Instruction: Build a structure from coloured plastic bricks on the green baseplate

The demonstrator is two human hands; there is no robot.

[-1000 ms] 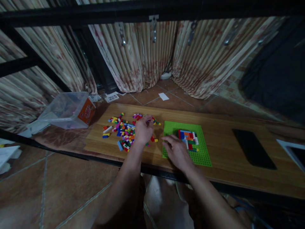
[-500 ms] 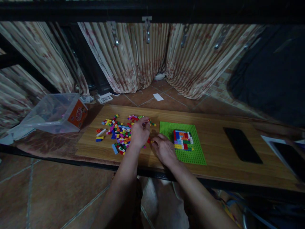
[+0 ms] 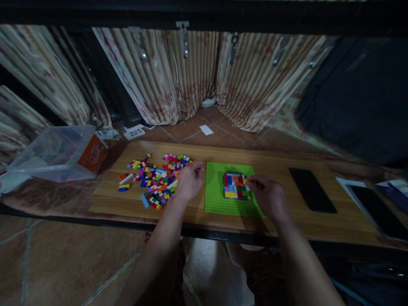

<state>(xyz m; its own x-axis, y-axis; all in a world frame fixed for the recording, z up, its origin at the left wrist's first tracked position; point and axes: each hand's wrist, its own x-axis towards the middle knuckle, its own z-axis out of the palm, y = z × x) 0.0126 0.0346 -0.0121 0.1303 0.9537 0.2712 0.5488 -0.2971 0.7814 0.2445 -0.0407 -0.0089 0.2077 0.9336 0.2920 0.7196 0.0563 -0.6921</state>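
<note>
My right hand (image 3: 270,196) is over the right side of the bright green baseplate (image 3: 213,199). Its thumb and fingertips are pinched at the right edge of a flat block of coloured bricks (image 3: 234,185), where a small yellow brick (image 3: 245,180) shows at the fingertips. This block sits on the baseplate, with blue, white, red, yellow and green bricks on top. My left hand (image 3: 188,182) hovers between the baseplate and a pile of loose bricks (image 3: 159,182), fingers curled together. Whatever it may hold is hidden.
A clear plastic bin (image 3: 60,148) with an orange label stands left of the wooden board (image 3: 274,161). A black phone-like slab (image 3: 312,190) lies right of the baseplate, and a dark tablet-like panel (image 3: 379,210) is farther right. Pleated curtains (image 3: 165,76) hang behind.
My right hand has moved right, from beside the loose bricks to the coloured block on the baseplate. My left hand has drawn slightly right, off the pile. The view has shifted a little.
</note>
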